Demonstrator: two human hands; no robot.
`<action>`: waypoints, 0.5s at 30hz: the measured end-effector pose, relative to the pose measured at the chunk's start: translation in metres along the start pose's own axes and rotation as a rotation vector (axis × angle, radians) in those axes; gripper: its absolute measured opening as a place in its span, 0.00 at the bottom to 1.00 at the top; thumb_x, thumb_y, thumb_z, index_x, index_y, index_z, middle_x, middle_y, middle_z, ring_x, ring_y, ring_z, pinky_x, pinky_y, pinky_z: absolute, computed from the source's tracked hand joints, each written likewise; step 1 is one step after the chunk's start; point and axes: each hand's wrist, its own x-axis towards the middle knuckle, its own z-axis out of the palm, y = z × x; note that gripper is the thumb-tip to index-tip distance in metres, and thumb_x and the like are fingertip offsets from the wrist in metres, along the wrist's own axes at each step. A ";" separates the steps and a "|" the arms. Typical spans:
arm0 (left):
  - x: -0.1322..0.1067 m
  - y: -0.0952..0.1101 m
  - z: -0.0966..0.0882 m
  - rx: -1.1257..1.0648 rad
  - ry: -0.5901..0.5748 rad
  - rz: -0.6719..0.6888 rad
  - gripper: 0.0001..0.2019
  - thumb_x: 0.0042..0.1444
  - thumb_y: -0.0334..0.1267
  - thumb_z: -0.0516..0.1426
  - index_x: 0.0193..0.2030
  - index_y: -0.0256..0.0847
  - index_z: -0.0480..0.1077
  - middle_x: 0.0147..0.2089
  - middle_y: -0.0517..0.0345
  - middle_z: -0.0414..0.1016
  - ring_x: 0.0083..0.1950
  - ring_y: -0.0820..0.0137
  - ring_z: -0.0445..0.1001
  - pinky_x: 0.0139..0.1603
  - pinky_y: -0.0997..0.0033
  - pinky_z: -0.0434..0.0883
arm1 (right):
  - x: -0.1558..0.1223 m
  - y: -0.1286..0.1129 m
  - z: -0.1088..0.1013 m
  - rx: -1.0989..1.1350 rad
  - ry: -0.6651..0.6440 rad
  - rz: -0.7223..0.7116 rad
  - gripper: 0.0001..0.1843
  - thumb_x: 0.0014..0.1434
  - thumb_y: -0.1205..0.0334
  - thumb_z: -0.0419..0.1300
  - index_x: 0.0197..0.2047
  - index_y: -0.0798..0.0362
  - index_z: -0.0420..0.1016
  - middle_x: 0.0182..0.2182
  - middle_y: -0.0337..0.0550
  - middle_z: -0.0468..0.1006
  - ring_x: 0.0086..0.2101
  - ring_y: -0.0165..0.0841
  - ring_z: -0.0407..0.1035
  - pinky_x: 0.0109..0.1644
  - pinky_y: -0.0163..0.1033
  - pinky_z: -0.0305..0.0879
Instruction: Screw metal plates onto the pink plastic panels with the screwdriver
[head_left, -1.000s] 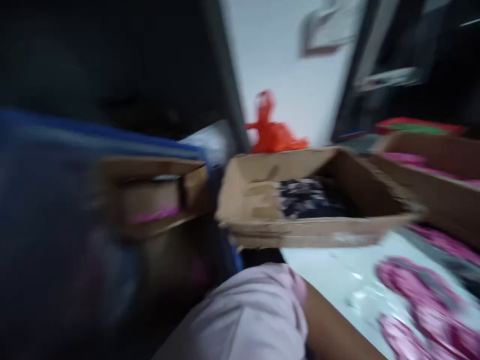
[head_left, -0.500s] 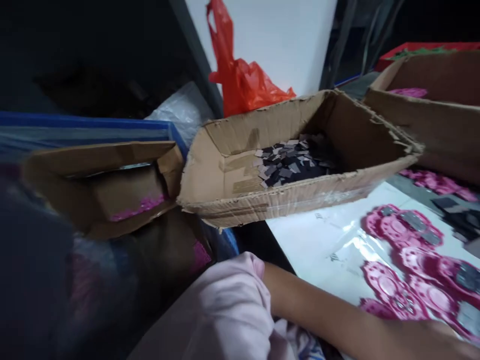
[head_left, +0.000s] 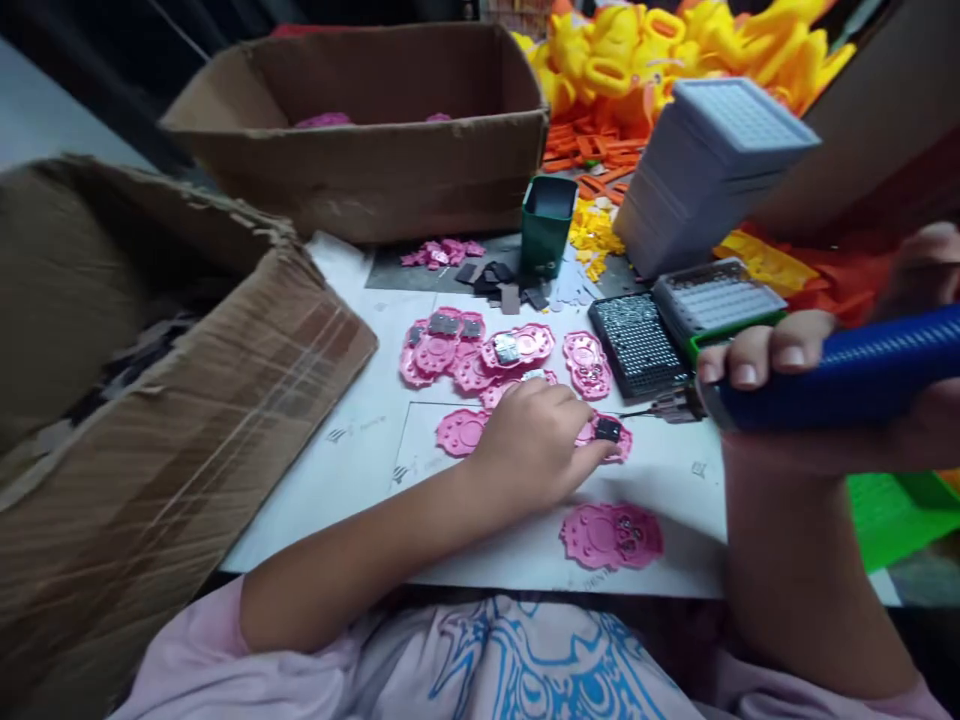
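Note:
My left hand (head_left: pixel 536 440) rests curled on the white table, its fingertips pinching a small dark square piece (head_left: pixel 607 430) onto a pink plastic part (head_left: pixel 615 438). My right hand (head_left: pixel 840 400) is wrapped round a blue electric screwdriver (head_left: pixel 832 375), whose metal tip (head_left: pixel 660 405) points left toward that pink part. More pink parts (head_left: pixel 495 350) lie in a cluster beyond my left hand, and one pink part (head_left: pixel 611 535) lies nearer my body.
A torn cardboard box (head_left: pixel 150 400) stands at the left edge. Another cardboard box (head_left: pixel 375 140) sits at the back. A green cup (head_left: pixel 546 225), a black screw tray (head_left: pixel 637 345), stacked grey trays (head_left: pixel 705 175) and yellow-orange plastic parts (head_left: pixel 637 70) fill the back right.
The view has swung right from the boxes at the left to the worktable. My left hand and the right hand with the screwdriver have come into sight.

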 end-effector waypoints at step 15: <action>0.020 -0.003 0.011 0.003 -0.081 0.028 0.08 0.62 0.33 0.58 0.35 0.34 0.77 0.34 0.52 0.79 0.37 0.65 0.74 0.41 0.64 0.68 | 0.006 0.017 0.036 0.086 0.050 -0.175 0.24 0.43 0.52 0.63 0.47 0.44 0.72 0.19 0.34 0.72 0.18 0.33 0.68 0.24 0.40 0.71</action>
